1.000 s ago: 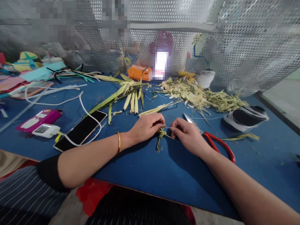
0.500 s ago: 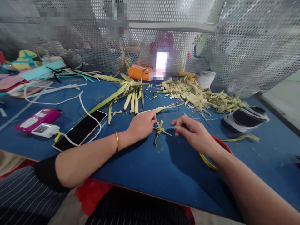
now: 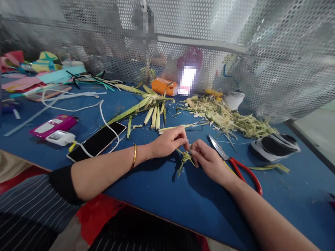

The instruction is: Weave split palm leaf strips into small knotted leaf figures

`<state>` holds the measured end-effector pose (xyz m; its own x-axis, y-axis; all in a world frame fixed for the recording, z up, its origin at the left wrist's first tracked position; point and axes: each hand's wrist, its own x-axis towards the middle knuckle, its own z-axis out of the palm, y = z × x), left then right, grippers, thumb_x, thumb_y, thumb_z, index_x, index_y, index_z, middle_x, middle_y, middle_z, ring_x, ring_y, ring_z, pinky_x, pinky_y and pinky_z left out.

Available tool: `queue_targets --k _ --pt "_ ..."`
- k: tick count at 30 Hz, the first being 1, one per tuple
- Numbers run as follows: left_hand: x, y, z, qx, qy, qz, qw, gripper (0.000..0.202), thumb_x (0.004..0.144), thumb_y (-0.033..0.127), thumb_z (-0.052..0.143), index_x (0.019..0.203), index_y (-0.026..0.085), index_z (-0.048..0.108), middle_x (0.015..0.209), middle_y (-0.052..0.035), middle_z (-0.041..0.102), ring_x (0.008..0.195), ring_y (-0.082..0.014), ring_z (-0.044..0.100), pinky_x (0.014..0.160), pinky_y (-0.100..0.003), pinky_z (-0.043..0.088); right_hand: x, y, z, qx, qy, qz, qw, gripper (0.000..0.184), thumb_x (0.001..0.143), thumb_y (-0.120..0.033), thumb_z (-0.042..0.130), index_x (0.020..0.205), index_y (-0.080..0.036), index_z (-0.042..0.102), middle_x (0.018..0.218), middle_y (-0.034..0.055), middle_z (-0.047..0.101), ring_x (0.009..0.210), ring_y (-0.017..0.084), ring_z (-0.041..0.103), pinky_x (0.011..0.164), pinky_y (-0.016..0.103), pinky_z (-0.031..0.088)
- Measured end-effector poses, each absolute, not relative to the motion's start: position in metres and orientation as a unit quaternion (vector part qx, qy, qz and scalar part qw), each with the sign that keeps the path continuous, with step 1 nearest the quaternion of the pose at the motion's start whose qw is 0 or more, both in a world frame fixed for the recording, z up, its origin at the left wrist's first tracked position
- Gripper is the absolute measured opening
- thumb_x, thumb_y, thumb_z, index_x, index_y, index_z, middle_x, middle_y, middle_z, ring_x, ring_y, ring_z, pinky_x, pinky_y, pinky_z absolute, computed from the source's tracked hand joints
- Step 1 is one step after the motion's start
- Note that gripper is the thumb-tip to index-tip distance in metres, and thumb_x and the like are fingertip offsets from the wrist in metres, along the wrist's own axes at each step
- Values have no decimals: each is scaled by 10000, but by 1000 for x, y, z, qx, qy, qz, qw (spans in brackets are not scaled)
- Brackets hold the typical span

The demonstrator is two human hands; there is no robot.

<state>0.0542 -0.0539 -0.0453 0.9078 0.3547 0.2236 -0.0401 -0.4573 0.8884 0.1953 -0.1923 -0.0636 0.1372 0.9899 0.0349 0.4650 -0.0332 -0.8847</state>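
A small knotted figure of green-yellow husk strips (image 3: 185, 158) hangs between my hands, low over the blue table. My left hand (image 3: 171, 142) is closed, thumb and fingertips pinched at its upper left end. My right hand (image 3: 206, 157) is closed in a pinch at its upper right; the thin thread seen there earlier is too fine to make out in these fingers now. Scissors (image 3: 231, 161) with red and yellow handles lie partly beneath my right forearm, blades pointing away. A black spool wound with white thread (image 3: 273, 148) lies to the right.
Beyond my hands lie corn husks (image 3: 146, 103) and a heap of husk shreds (image 3: 222, 113). On the left are a dark phone (image 3: 98, 141), a magenta device (image 3: 53, 125) and a white cable (image 3: 103, 111). An orange packet (image 3: 164, 86) stands before the perforated screen (image 3: 104, 52).
My right hand has moved in to the husk figure, closing the gap the thread spanned. My left hand has shifted to its upper end. The scissors' blades now show, and the view has tilted.
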Motion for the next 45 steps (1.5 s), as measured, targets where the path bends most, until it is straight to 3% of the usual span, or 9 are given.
queue_targets --k 6,12,17,22,26,32,38,42,45 --pt "53 -53 -45 895 113 138 408 109 878 172 501 773 197 491 723 14 632 669 -127 542 665 -277 383 191 -195 -55 -692 -608 227 316 160 944 -269 350 786 -247 344 643 -52 391 568 135 375 554 264 313" --pt "53 -53 -48 927 119 111 338 104 874 194 519 779 207 478 691 34 634 637 -135 539 611 -272 336 188 -194 -56 -711 -601 216 295 155 940 -294 331 791 -255 323 647 -47 396 568 153 376 553 280 295" --pt "53 -51 -50 918 105 172 341 116 884 208 506 769 205 503 723 11 644 684 -147 552 659 -284 375 188 -194 -60 -693 -545 263 393 200 928 -373 422 777 -243 412 627 -51 368 555 136 324 526 268 280" --pt "53 -56 -50 896 63 279 339 100 889 194 524 790 206 510 1028 -58 651 977 -175 572 903 -330 407 179 -190 -62 -637 -494 362 469 253 847 -463 570 853 -210 569 643 -37 435 570 122 328 541 263 287" --pt "53 -62 -50 880 71 304 359 104 883 170 543 790 209 517 1036 -54 645 1012 -164 579 936 -327 414 174 -189 -64 -625 -496 364 480 349 833 -486 596 655 -196 519 615 -35 404 579 113 319 545 256 286" --pt "53 -66 -46 861 81 323 384 120 887 207 562 770 201 535 1021 -66 645 1018 -172 586 947 -346 421 175 -190 -62 -648 -427 365 514 340 788 -523 650 903 -205 612 556 -82 291 500 95 231 459 239 186" --pt "54 -69 -45 813 136 333 457 78 864 246 577 802 200 588 984 -58 651 978 -171 594 909 -335 449 176 -190 -62 -641 -406 377 530 381 798 -559 626 713 -190 587 525 -73 284 487 88 210 459 249 137" --pt "56 -72 -49 730 235 297 569 315 803 424 645 977 167 590 942 -70 662 852 -167 608 786 -318 488 184 -190 -63 -624 -339 363 604 333 817 -521 634 773 -193 603 492 -89 268 457 83 201 456 248 123" --pt "58 -77 -55 710 217 213 635 401 656 400 775 922 154 603 837 -41 669 762 -162 615 739 -307 487 184 -189 -63 -620 -331 346 621 309 822 -501 640 777 -198 604 475 -84 325 447 86 234 452 244 153"
